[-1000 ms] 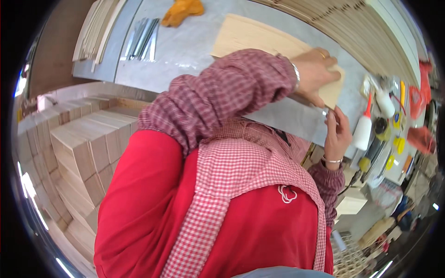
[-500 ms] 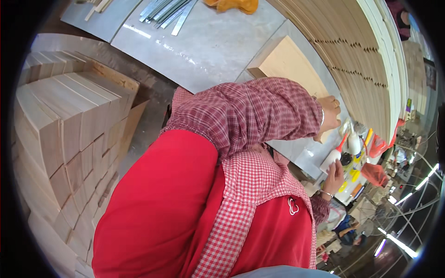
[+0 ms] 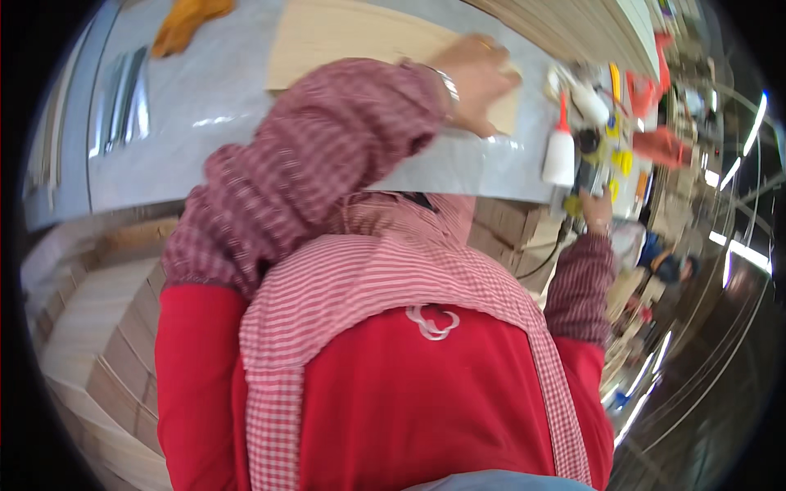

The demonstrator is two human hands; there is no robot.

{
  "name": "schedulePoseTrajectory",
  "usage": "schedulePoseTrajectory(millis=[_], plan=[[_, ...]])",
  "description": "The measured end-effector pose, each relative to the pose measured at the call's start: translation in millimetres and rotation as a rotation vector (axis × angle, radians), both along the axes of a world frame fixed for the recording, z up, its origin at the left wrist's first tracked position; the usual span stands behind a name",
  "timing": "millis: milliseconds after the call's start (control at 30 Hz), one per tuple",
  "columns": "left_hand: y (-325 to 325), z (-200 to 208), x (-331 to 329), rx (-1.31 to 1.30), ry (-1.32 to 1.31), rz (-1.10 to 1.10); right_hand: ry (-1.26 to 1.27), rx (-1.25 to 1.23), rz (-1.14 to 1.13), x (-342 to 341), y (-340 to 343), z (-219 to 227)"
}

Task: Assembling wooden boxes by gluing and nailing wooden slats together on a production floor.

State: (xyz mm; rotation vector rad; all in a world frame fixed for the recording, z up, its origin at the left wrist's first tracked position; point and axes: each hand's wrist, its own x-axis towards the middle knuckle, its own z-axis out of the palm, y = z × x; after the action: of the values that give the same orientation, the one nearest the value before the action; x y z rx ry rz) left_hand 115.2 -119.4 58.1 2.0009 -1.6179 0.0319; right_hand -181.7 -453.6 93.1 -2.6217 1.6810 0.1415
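My left hand [image 3: 477, 86] grips a pale wooden board [image 3: 340, 37] near its right end, on the grey tabletop. Its fingers curl toward the far edge, and the thumb is spread toward the near one. At the right, my right hand [image 3: 597, 211] is at the near end of a dark tool [image 3: 589, 173] with yellow-green parts. Blur hides whether its fingers close round that tool. A white squeeze bottle with a red nozzle [image 3: 560, 155] stands just left of it.
Thin metal strips [image 3: 123, 102] and an orange glove [image 3: 187, 24] lie on the table's left part. Stacked boards [image 3: 585, 29] rise behind the bottle. Red plastic bags [image 3: 661, 147] and yellow items [image 3: 622, 161] crowd the right. Stacked wooden blocks [image 3: 106, 319] stand below left.
My view has swung to the right. My right hand has moved from beside the squeeze bottle to the dark tool. My left hand stays at the board's end.
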Motion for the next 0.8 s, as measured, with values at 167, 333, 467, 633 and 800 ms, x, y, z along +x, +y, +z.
schedulePoseTrajectory(millis=[167, 333, 467, 633, 800], plan=[[-5, 2, 0, 0.011, -0.009, -0.084, 0.034, -0.076, 0.018, -12, -8, -16], [5, 1, 1, -0.12, 0.011, -0.118, -0.067, -0.117, 0.075, 16, 3, -34], [4, 1, -6, -0.076, -0.056, -0.022, -0.142, -0.14, 0.096, 7, -27, -51], [7, 1, -3, 0.006, -0.043, 0.046, -0.157, 0.186, -0.074, 32, -5, 20], [4, 6, -6, -0.005, 0.001, 0.04, -0.516, 0.536, 0.079, 52, 85, 113]])
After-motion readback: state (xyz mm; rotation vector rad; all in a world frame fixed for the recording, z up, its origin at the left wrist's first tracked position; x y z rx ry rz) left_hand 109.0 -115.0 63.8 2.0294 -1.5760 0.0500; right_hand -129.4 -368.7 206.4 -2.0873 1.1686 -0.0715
